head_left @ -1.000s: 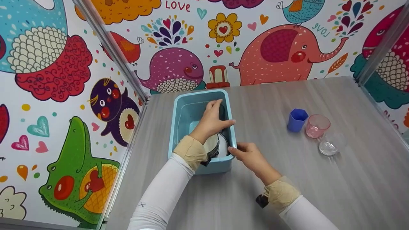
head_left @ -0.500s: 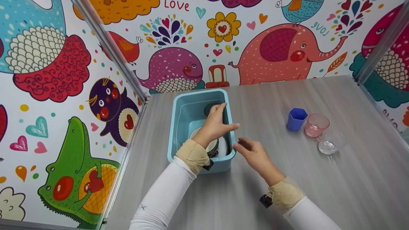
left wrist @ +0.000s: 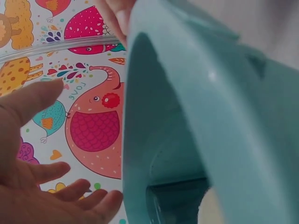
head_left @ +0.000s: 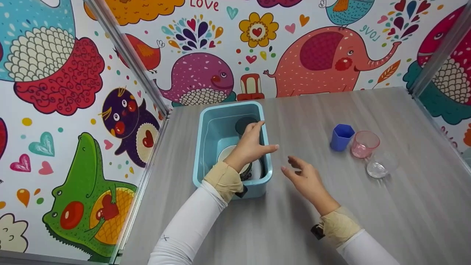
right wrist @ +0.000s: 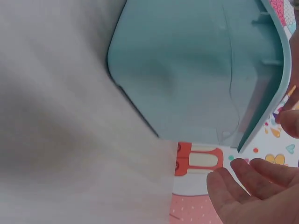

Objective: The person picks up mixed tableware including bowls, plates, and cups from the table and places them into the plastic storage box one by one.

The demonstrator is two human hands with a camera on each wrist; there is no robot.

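Observation:
A light blue plastic bin point(head_left: 206, 147) stands on the grey table near the left wall. Inside it lie a dark round dish point(head_left: 243, 123) and a white dish point(head_left: 225, 152), partly hidden by my arm. My left hand point(head_left: 257, 140) reaches over the bin's right rim, fingers inside by the dark dish, thumb stretched outside. In the left wrist view its fingers point(left wrist: 70, 196) are relaxed and hold nothing beside the bin wall point(left wrist: 196, 93). My right hand point(head_left: 292, 166) hovers open over the table just right of the bin, touching nothing. The right wrist view shows its fingertips point(right wrist: 252, 182) near the bin point(right wrist: 187, 70).
A blue hexagonal cup point(head_left: 341, 137), a pink tumbler point(head_left: 364, 144) and a clear glass point(head_left: 381, 165) stand together at the right of the table point(head_left: 331, 221). Cartoon-printed walls close in the left, back and right sides.
My right hand let go of the bin's near right rim and drew back to the right. My left hand shifted slightly toward the far end, uncovering the dark dish.

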